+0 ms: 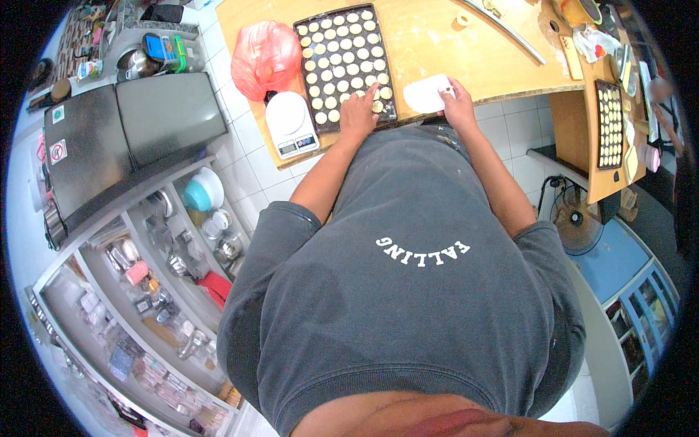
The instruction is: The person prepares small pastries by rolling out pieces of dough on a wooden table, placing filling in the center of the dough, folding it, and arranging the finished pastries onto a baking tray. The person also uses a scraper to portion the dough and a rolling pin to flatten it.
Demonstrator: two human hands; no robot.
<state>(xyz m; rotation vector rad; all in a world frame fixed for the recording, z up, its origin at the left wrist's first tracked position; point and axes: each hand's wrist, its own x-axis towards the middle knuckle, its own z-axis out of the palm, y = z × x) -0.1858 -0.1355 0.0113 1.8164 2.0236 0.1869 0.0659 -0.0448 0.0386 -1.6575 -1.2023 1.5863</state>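
My left hand (358, 109) is over the lower right of a dark baking tray (297, 35), fingers apart and index finger reaching among rows of pale, flattened dough rounds (340, 54); whether it touches one is unclear. My right hand (457, 105) grips a white flat board or plate (422, 93) just right of the tray, with something small near its fingertips. A white digital scale (285, 116) sits left of the tray, in front of a pink plastic bag (263, 54).
A metal rod (506, 36) and small ring (461, 22) lie on the wooden worktop (429, 51). At right are another tray (607, 124) of rounds and a fan (571, 218). Left are a dark appliance (167, 113) and shelves (124, 255) of kitchenware.
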